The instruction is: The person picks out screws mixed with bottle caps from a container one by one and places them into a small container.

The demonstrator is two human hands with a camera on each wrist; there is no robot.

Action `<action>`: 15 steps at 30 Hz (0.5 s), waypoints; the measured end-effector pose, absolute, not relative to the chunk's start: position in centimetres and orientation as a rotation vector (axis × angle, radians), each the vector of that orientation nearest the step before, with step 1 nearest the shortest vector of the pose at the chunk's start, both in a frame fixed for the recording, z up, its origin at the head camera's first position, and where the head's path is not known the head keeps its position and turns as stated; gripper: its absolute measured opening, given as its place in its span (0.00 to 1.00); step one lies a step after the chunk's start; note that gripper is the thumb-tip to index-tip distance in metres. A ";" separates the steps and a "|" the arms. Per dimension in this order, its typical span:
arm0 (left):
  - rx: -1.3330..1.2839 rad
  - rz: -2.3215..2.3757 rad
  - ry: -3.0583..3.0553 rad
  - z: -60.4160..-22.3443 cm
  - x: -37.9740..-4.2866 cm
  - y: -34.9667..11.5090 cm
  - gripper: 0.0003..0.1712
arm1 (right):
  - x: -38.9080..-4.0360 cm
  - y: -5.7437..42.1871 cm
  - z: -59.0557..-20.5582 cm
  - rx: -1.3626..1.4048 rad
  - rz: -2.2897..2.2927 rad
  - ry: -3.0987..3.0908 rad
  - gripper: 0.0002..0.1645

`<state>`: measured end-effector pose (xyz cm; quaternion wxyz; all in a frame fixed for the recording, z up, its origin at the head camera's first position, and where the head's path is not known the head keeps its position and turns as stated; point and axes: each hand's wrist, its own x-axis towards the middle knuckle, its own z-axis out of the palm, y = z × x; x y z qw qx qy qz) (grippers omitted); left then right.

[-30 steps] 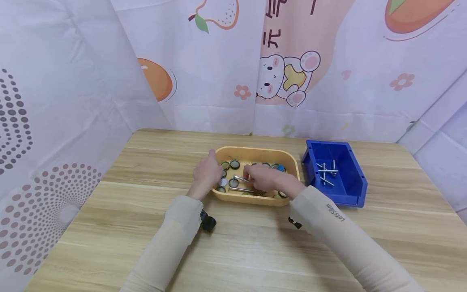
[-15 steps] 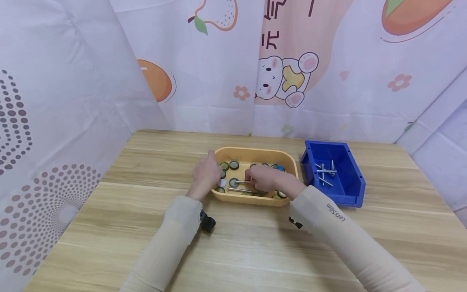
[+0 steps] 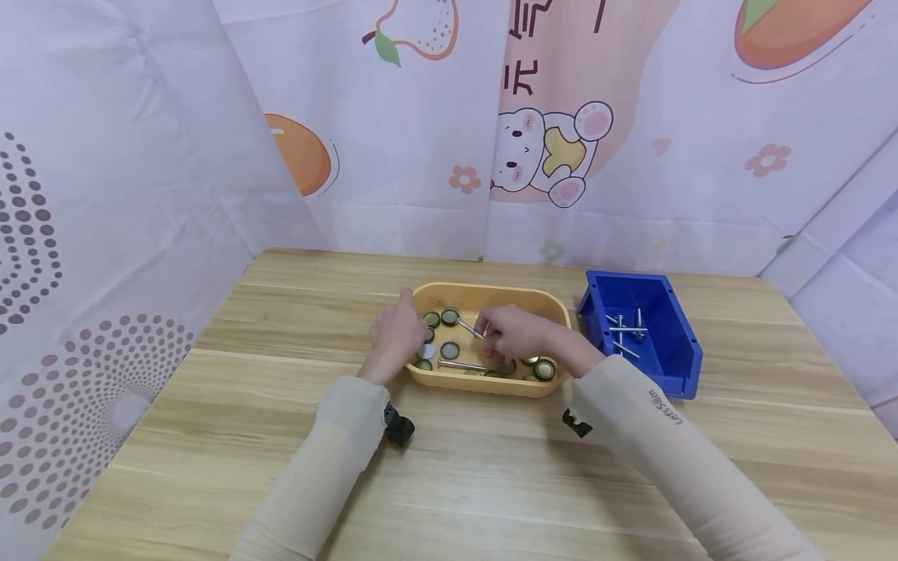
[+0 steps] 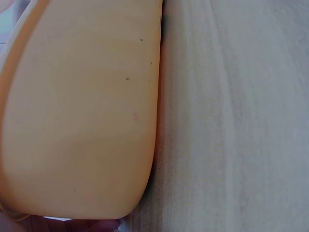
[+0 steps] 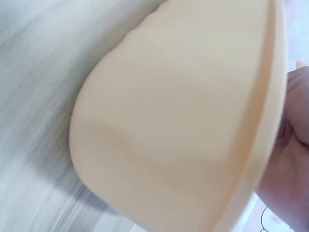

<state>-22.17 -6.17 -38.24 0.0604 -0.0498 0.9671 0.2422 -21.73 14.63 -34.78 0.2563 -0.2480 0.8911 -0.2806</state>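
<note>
My right hand is inside a shallow orange-yellow plastic bin and pinches a long metal screw, which slants up to the left. A second screw lies on the bin floor, among several crimped bottle caps. At the bin's left end my left hand grips the rim. The left wrist view is filled mostly by the bin's outer wall, with a bit of the fingers at the bottom. In the right wrist view the wall covers the right fingertips.
To the right of the orange-yellow bin stands a blue open-front bin with several screws inside. Both stand on a wood-grain table. A printed curtain hangs behind the table.
My right hand has risen slightly and shifted right, tilting the pinched screw away from the cap it lay over. More caps show beneath the hand. The left hand stays on the rim.
</note>
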 end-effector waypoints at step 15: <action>-0.144 0.730 2.930 -38.3 -22.3 -6.3 0.24 | -22.0 16.9 -34.0 -0.671 -0.929 2.383 0.20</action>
